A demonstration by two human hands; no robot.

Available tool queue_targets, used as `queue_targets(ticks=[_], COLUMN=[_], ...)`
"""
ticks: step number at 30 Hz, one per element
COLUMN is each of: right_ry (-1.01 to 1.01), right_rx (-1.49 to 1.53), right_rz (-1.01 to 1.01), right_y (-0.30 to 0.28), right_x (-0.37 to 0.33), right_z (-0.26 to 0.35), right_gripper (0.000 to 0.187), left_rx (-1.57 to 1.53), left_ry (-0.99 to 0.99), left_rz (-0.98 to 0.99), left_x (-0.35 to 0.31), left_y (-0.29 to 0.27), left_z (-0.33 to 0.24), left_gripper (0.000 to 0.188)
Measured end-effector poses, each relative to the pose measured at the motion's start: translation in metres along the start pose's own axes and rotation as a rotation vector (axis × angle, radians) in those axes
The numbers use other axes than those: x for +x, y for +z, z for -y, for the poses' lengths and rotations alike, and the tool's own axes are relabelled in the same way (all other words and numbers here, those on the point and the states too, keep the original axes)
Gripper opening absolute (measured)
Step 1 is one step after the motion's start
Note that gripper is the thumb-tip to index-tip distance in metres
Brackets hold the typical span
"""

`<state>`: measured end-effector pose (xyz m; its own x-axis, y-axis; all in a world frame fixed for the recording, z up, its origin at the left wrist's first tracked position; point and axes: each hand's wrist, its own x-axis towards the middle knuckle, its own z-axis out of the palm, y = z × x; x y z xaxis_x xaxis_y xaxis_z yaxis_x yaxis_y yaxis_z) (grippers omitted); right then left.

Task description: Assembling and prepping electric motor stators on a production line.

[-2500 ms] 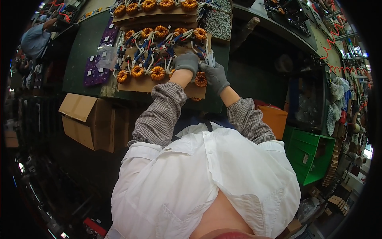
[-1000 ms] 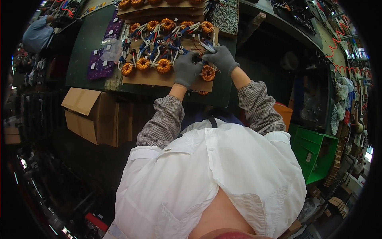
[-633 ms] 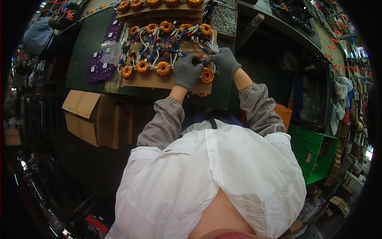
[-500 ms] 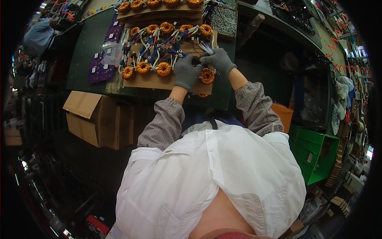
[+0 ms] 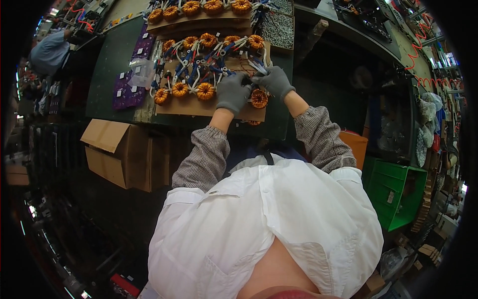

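Observation:
In grey gloves, both my hands work close together over a cardboard sheet (image 5: 186, 107) bearing rows of copper-wound ring coils (image 5: 205, 91) with blue, white and red leads. My left hand (image 5: 233, 93) has its fingers bent into a pinch; what they grip is hidden. From the closed fingers of my right hand (image 5: 275, 82) a bundle of thin whitish strips (image 5: 256, 67) sticks out toward the far left. One coil (image 5: 259, 98) lies just below and between the hands. Thin dark red wires (image 5: 244, 66) lie on the cardboard beyond the fingertips.
Purple circuit boards (image 5: 127, 92) and a clear plastic bag (image 5: 142, 73) lie at the bench's left. A tray of small metal parts (image 5: 277, 30) stands at the back right. A cardboard box (image 5: 107, 134) and a green crate (image 5: 391, 187) flank me. Another person (image 5: 50, 50) is far left.
My right hand has lowered slightly and turned, and the strips' tips have moved down. The left hand stays nearly in place. The whole view has shifted slightly.

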<state>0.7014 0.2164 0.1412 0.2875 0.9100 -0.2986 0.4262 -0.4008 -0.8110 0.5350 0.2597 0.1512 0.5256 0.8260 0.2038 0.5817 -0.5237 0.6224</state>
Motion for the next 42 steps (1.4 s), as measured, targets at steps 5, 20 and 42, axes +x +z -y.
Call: queue_targets(ticks=[5, 20, 42], right_ry=[0.038, 0.05, 0.172], right_rx=[0.065, 0.502, 0.852], right_rz=[-0.046, -0.042, 0.125], right_y=[0.001, 0.004, -0.005], right_x=[-0.016, -0.015, -0.01], right_z=[0.0, 0.008, 0.006], right_gripper=[0.035, 0.035, 0.024], left_rx=[0.46, -0.685, -0.465], left_ry=[-0.332, -0.347, -0.34], left_rz=[0.584, 0.498, 0.36], left_x=[0.028, 0.024, 0.022], left_y=[-0.032, -0.031, -0.01], left_z=[-0.041, 0.007, 0.018], left_gripper=[0.039, 0.045, 0.024])
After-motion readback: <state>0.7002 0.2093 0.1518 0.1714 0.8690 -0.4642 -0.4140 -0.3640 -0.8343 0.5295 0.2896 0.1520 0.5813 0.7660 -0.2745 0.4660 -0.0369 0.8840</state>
